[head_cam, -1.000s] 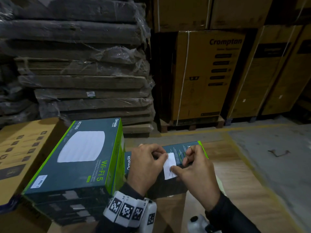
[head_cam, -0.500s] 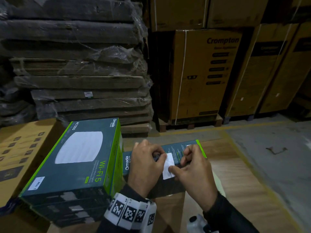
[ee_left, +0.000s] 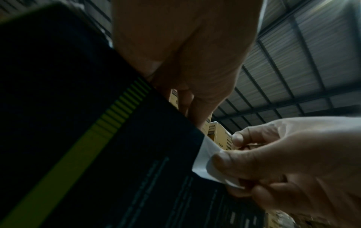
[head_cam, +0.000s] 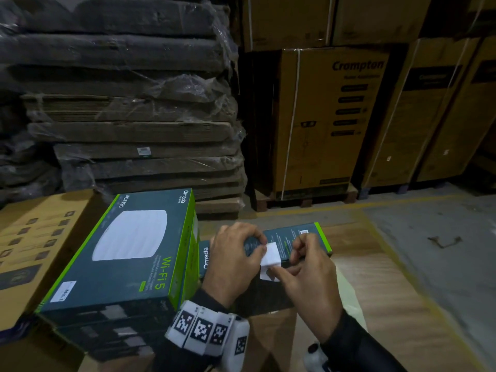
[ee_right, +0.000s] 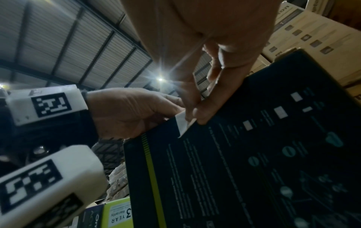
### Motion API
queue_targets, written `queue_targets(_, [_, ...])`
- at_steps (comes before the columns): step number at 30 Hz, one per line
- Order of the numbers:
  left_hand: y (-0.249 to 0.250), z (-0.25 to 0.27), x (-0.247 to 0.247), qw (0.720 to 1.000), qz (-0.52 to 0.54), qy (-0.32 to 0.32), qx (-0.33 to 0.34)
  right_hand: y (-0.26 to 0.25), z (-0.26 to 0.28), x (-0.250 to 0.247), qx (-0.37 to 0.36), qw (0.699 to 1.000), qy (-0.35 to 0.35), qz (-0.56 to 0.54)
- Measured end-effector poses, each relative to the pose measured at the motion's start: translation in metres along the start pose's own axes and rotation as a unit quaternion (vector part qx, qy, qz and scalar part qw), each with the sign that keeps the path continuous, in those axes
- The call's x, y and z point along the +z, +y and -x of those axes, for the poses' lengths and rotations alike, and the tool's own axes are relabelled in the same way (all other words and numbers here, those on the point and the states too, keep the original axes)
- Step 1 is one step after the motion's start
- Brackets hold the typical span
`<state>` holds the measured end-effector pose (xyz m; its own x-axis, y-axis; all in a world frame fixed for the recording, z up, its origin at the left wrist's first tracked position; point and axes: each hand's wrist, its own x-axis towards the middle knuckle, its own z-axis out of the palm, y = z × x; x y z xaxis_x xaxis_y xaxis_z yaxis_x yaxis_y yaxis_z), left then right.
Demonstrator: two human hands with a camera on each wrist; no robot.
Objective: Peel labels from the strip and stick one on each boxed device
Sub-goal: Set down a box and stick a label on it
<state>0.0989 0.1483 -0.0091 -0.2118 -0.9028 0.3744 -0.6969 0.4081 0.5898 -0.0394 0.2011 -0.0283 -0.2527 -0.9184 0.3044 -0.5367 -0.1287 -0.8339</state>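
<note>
Warehouse floor, cartons stacked behind: three tall brown Crompton cartons (head_cam: 332,122) and one shrink-wrapped stack of flat cardboard (head_cam: 128,103). On the wooden work surface (head_cam: 375,277) stands one pile of Omada boxes (head_cam: 128,253); its top box bears one white sticker (head_cam: 64,291). Just right of it one boxed device (head_cam: 298,237) stands on edge. One white label (head_cam: 270,260) lies over its upper edge. Left hand (head_cam: 230,261) pinches the label's left side; right hand (head_cam: 308,280) pinches its lower corner, thumb and forefinger closed on it.
</note>
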Motion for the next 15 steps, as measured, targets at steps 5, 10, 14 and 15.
queue_targets(5, [-0.004, 0.001, -0.002, 1.000, -0.001, 0.002, 0.020, 0.002, 0.000, 0.000, -0.025, 0.999, 0.010, 0.033])
queue_targets(10, [-0.009, 0.004, -0.003, 0.998, -0.011, -0.002, 0.057, 0.006, -0.001, -0.001, -0.092, 0.983, 0.034, 0.154])
queue_targets(14, [-0.016, 0.006, -0.009, 0.992, -0.034, -0.066, 0.097, 0.016, -0.004, -0.002, -0.132, 0.965, 0.039, 0.223])
queue_targets(15, [-0.017, 0.006, -0.010, 0.991, -0.048, -0.080, 0.100, 0.018, -0.005, -0.003, -0.137, 0.960, 0.035, 0.243])
